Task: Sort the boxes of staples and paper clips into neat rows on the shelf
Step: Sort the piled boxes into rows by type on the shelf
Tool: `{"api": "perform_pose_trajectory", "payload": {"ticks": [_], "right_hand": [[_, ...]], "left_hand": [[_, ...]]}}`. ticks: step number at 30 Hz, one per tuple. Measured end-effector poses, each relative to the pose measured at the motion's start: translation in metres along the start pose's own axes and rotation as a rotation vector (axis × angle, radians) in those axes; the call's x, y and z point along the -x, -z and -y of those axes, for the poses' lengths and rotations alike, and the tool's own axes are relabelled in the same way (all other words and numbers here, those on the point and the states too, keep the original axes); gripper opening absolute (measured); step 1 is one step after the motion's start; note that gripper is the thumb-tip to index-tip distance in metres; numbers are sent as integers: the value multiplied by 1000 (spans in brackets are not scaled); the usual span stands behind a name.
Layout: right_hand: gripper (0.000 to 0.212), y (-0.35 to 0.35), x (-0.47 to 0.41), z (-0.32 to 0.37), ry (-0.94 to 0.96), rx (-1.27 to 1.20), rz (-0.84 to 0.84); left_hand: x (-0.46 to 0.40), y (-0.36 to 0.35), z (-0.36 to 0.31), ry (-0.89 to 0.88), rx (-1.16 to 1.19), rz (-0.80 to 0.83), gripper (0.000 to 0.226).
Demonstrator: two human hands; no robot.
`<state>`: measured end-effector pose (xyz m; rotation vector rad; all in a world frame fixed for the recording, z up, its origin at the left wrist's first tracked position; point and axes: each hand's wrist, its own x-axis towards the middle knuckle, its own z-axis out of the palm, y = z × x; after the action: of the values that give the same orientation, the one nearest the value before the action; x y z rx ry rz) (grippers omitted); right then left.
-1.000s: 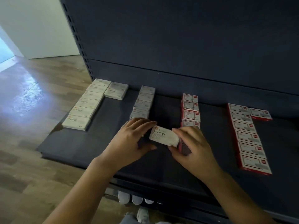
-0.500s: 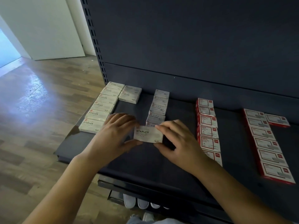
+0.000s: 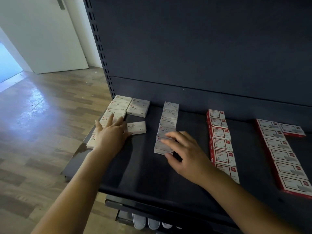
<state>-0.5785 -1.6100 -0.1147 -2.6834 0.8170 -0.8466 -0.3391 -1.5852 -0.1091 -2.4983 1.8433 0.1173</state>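
Note:
A white staples box [image 3: 137,127] lies on the dark shelf [image 3: 143,173], just right of the left row of white staples boxes [image 3: 116,107]. My left hand [image 3: 112,134] lies flat with straight fingers over that row, its fingertips touching the box's left end. Two more staples boxes [image 3: 138,107] sit beside the row at the back. My right hand [image 3: 184,152] hovers with relaxed fingers over the front of the white paper clips row [image 3: 168,127], touching the front box and holding nothing.
Two rows of red-and-white boxes run front to back, one at the middle right [image 3: 221,142] and one at the far right [image 3: 285,157]. The shelf's dark back panel [image 3: 202,48] rises behind. Wooden floor [image 3: 42,115] lies left; shoes [image 3: 146,222] show below.
The staples box held between both hands has been set down beside the left row. My left hand went left with it and opened; my right hand let go and dropped over the paper clips row.

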Motion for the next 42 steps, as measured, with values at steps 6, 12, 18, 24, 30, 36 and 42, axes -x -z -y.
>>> {"api": "perform_pose_trajectory", "payload": {"ticks": [6,12,18,24,30,36,42], "right_hand": [[35,2,4,-4,-22,16,-23],[31,7,9,-8,-38,16,-56],[31,9,15,-9,-53,12,-84],[33,13,24,-13,-98,6,-122],[33,30,43,-33,-194,22,-227],[33,56,78,-60,-262,64,-251],[32,95,129,-95,-351,142,-323]], "left_hand": [[-19,4,-2,-34,-224,-49,41],[-33,-3,1,-29,-110,-165,25],[-28,-3,-3,0,49,-309,13],[-6,-5,-19,-32,329,-415,18],[27,-4,-70,-324,356,-467,34],[36,0,-135,-489,310,-451,38],[42,7,-210,-642,308,-431,38]]}}
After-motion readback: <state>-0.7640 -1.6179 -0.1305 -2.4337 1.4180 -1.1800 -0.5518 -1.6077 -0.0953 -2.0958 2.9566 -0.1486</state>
